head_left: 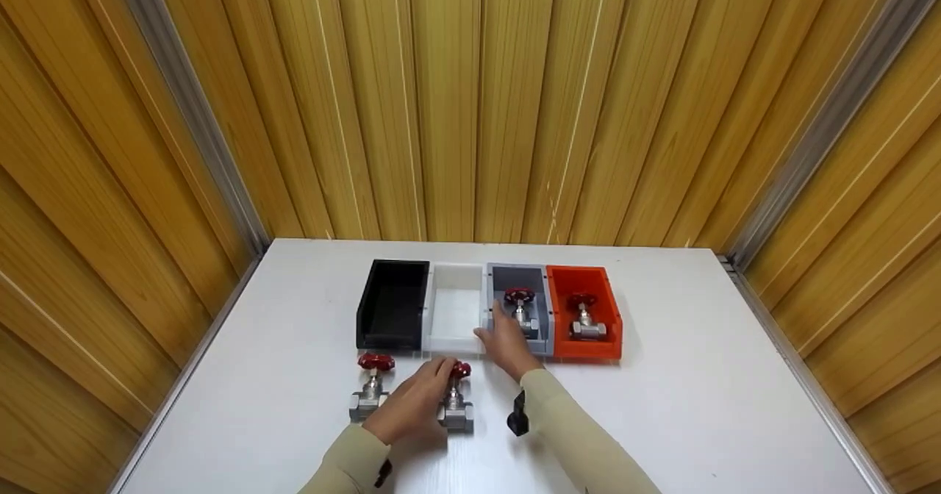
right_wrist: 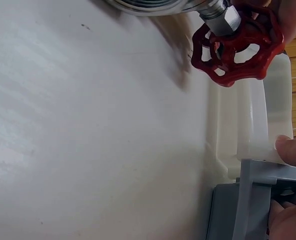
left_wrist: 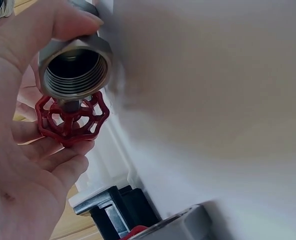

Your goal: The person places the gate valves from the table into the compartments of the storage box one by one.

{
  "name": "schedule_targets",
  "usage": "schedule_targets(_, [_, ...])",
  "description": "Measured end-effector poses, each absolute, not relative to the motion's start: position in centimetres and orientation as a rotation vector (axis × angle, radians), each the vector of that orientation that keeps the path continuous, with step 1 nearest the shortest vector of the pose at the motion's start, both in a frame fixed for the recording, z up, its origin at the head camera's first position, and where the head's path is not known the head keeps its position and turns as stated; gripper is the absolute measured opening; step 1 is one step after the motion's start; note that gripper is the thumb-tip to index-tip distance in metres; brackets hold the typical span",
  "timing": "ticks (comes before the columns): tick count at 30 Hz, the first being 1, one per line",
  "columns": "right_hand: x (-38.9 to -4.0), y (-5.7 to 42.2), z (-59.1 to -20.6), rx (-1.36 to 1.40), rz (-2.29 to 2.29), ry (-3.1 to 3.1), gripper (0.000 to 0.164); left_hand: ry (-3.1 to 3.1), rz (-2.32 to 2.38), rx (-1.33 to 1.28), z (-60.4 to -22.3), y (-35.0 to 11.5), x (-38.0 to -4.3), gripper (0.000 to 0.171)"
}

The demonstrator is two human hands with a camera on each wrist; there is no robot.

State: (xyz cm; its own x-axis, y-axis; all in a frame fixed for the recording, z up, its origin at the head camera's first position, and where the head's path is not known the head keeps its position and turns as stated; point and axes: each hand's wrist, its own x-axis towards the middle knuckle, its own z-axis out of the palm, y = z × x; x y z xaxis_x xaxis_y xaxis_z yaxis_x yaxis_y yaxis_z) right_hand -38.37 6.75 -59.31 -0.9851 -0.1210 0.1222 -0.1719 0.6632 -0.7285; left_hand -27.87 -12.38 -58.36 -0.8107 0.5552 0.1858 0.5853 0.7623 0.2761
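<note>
My left hand point(head_left: 415, 398) grips a steel gate valve point(head_left: 456, 413) with a red handwheel in front of the bins. In the left wrist view the thumb lies on the valve's hexagonal threaded end point(left_wrist: 75, 70), and the fingers reach behind its handwheel point(left_wrist: 70, 120). My right hand point(head_left: 509, 343) straddles the left wall of the grey bin point(head_left: 542, 347); in the right wrist view the thumb is on the white bin's side and the fingers are inside the grey one. A second valve point(head_left: 520, 314) stands in the grey bin, beside those fingers.
Left of my left hand stands another red-wheeled valve point(head_left: 373, 391). The black bin point(head_left: 390, 343), white bin point(head_left: 456, 343), grey bin and orange bin point(head_left: 588, 349) form a row. One valve point(head_left: 587, 325) sits in the orange bin. Wood-patterned walls point(head_left: 478, 112) enclose the white table point(head_left: 720, 376).
</note>
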Motion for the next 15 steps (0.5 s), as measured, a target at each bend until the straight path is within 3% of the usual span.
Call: schedule_targets(15, [-38.3, 6.7, -59.5, 0.279, 1.217, -2.776, 0.076, -2.855, -0.477, -0.881, -57.1, -12.1, -29.0, 0.109])
